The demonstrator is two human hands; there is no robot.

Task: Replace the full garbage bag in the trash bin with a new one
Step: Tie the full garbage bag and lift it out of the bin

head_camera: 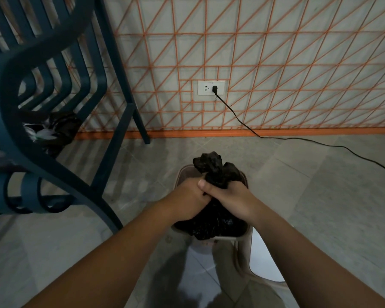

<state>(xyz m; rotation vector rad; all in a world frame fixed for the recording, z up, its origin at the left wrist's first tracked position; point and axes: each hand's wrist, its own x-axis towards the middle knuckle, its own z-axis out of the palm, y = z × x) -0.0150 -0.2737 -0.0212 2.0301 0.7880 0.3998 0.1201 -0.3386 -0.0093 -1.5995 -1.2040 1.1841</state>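
A black garbage bag fills a small beige trash bin on the tiled floor in front of me. The bag's gathered top sticks up in a crumpled bunch above my fingers. My left hand and my right hand are pressed together around the bag's neck, both closed on it. The bag's lower part sits inside the bin, and the bin's near rim shows below it.
A dark blue slatted chair stands close on the left, with another dark bag under it. A black cord runs from a wall socket across the floor to the right. A white-and-beige object stands right of the bin.
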